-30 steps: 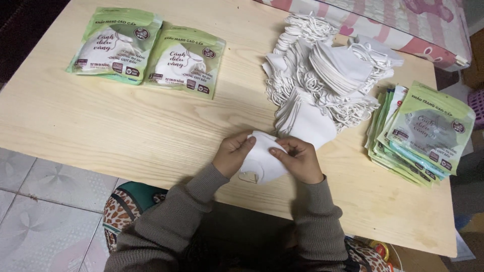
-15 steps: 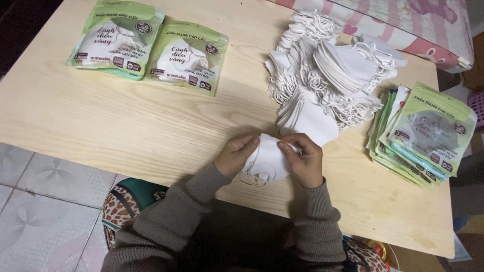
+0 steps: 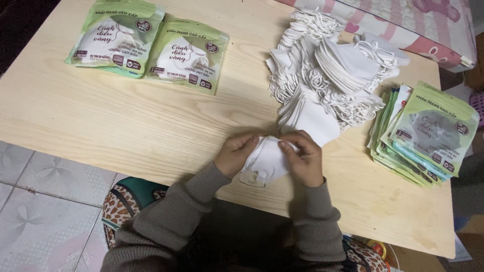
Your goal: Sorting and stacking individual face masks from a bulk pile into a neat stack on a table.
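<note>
White face masks (image 3: 265, 162), a small folded bundle, sit at the near table edge, pinched between my left hand (image 3: 235, 155) and right hand (image 3: 304, 158), both closed on the cloth. I judge the layers could fan apart, or an ear loop snag the loose mask heap (image 3: 330, 75) just beyond. Two green-and-white filled pouches (image 3: 148, 46) lie far left on the wooden table (image 3: 126, 121); a stack of flat green pouches (image 3: 428, 133) rests at right.
</note>
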